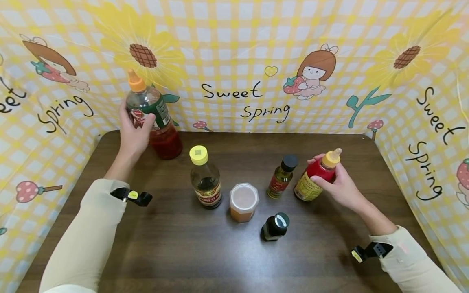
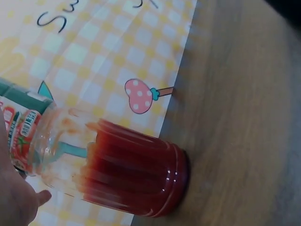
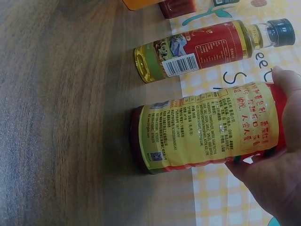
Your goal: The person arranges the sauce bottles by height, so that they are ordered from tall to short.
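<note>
At the back left, my left hand (image 1: 133, 132) grips the upper part of a large clear ketchup bottle (image 1: 166, 140) with an orange nozzle cap and green label. Red sauce fills its lower part, plain in the left wrist view, where its base (image 2: 181, 181) is at the tabletop. On the right, my right hand (image 1: 340, 185) holds a red ketchup squeeze bottle (image 1: 309, 187) with a yellow cap and yellow label, fingers and thumb around its upper body. Just left of it stands a small oil bottle (image 1: 279, 183) with a black cap; the right wrist view shows its barcode.
Between the hands stand a dark sauce bottle (image 1: 207, 185) with a yellow cap, a white-lidded jar (image 1: 243, 203) with orange contents, and a small dark jar (image 1: 275, 226) nearer me. A yellow checked cloth (image 1: 234, 49) rises behind and beside the brown table (image 1: 176, 252).
</note>
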Tool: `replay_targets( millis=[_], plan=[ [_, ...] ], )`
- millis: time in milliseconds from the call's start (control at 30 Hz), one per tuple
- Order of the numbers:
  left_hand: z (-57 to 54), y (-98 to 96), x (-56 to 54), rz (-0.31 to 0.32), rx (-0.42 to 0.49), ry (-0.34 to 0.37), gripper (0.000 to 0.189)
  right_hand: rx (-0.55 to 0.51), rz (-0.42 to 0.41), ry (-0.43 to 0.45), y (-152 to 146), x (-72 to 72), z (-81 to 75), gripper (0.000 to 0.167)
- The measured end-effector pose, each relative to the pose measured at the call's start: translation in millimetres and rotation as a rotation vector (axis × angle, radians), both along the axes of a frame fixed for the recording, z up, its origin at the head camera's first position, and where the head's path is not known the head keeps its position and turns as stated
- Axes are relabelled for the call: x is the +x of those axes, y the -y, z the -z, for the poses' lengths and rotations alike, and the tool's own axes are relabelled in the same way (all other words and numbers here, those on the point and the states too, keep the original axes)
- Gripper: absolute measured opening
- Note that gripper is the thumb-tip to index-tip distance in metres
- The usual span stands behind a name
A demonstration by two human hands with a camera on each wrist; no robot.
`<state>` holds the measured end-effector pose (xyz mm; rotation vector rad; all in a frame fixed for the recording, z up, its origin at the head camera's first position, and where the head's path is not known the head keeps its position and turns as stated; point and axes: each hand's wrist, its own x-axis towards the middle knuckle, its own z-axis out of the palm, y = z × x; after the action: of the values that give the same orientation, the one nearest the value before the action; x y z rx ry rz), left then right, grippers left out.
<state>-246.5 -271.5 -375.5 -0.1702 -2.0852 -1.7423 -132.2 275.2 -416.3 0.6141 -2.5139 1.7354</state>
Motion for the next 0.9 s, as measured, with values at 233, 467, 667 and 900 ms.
replay_targets(
  millis=[233,467,667,900],
  plan=[
    [-2.6,8.0,30.7,-0.012,-0.147,0.091,0.083,-0.003,-0.002,-0.002,0.7,-0.6,0.1,0.051],
    [-3.4,18.9,58.8,0.042,-0.268,0.124,0.083,0.009,0.005,0.003,-1.0,0.8,0.7,0.05],
    [-3.2,21.0,78.3,0.09,-0.329,0.131,0.083,0.03,0.01,0.003,-2.6,1.8,-1.0,0.051],
    [-6.4,11.2,104.7,0.151,-0.37,0.099,0.089,0.032,0.004,-0.001,-0.5,0.6,-0.9,0.051]
  ],
)
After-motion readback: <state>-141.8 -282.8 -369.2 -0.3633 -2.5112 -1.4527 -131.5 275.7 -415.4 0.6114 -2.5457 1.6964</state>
